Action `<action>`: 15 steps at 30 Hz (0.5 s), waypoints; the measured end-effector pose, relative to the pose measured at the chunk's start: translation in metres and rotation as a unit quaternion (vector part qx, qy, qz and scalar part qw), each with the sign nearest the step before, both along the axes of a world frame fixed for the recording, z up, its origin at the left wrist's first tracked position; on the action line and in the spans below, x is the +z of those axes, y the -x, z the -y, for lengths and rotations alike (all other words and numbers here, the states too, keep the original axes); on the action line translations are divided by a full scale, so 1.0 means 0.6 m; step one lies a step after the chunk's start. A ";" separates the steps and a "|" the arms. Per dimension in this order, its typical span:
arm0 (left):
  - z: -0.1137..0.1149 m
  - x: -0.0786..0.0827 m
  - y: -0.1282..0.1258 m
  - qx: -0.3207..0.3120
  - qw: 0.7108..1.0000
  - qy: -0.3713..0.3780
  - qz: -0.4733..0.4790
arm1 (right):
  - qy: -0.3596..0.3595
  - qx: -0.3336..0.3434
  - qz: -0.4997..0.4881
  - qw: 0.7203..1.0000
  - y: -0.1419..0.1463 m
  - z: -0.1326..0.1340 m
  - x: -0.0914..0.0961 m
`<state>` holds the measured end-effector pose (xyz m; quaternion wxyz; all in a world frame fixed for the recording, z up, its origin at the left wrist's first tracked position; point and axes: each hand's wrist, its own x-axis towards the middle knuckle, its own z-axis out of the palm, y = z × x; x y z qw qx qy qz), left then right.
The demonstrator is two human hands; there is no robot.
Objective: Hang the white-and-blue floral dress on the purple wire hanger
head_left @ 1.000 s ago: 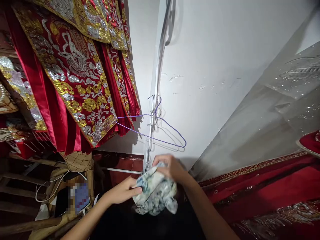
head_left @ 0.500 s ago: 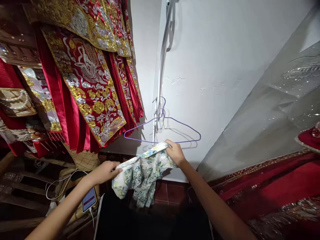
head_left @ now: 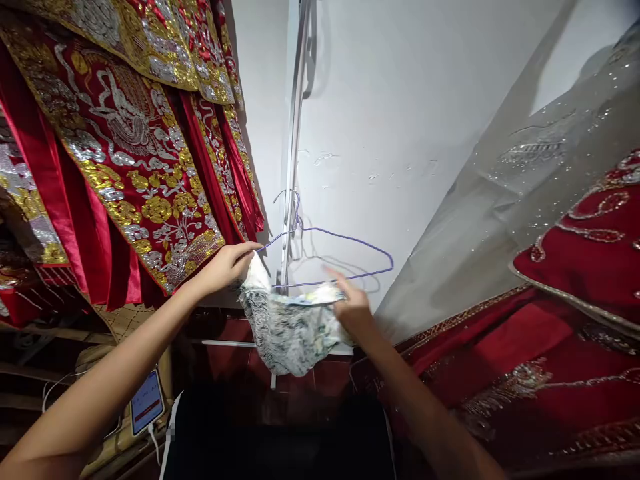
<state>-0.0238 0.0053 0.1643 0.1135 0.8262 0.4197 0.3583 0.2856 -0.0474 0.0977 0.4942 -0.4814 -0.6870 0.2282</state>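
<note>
A floral garment (head_left: 295,333) in white, green and blue hangs between my hands, its waist-like edge uppermost. My left hand (head_left: 231,265) is closed on its left corner, which sits over the left end of a purple wire hanger (head_left: 345,235). My right hand (head_left: 353,303), smeared by motion, grips the garment's right part just below the hanger's lower bar, with one finger stretched up toward that bar. The hanger hangs by its hook from a white metal rail (head_left: 295,113), and its right end is bare.
Red costumes embroidered in gold and silver (head_left: 135,160) hang at left. On the right are a sheer sparkling white fabric (head_left: 465,220) and red beaded garments (head_left: 590,247). A charging phone (head_left: 147,400) lies at lower left. Behind the hanger rises a white wall (head_left: 400,87).
My left hand has risen, bringing the garment's left corner onto the hanger's left end. The hanger has tilted, its left side partly covered. The view has shifted to the right.
</note>
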 end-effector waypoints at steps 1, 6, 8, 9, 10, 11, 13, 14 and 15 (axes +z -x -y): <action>-0.002 0.003 0.006 0.000 1.000 0.000 -0.014 | -0.022 -0.059 -0.031 0.998 -0.017 -0.002 0.006; 0.004 0.014 0.028 -0.010 0.999 0.005 -0.037 | -0.008 -0.153 -0.006 0.988 -0.130 -0.047 0.068; -0.002 0.011 0.032 -0.002 1.000 0.002 -0.022 | 0.089 -0.056 0.020 0.994 -0.165 -0.063 0.104; -0.008 0.006 0.034 0.002 1.000 -0.001 -0.004 | 0.147 0.004 0.018 0.989 -0.175 -0.067 0.120; -0.017 -0.001 0.035 0.007 1.000 -0.004 0.026 | 0.198 0.056 0.003 0.979 -0.178 -0.070 0.134; -0.028 -0.009 0.037 0.015 0.998 -0.002 0.069 | 0.238 0.098 -0.023 0.966 -0.173 -0.071 0.144; -0.052 -0.027 0.037 0.040 0.984 0.028 0.172 | 0.281 0.144 -0.100 0.944 -0.143 -0.073 0.152; -0.063 -0.035 0.036 0.054 0.974 0.055 0.215 | 0.284 0.157 -0.136 0.936 -0.120 -0.075 0.148; -0.072 -0.042 0.035 0.065 0.964 0.083 0.245 | 0.265 0.162 -0.164 0.936 -0.094 -0.078 0.141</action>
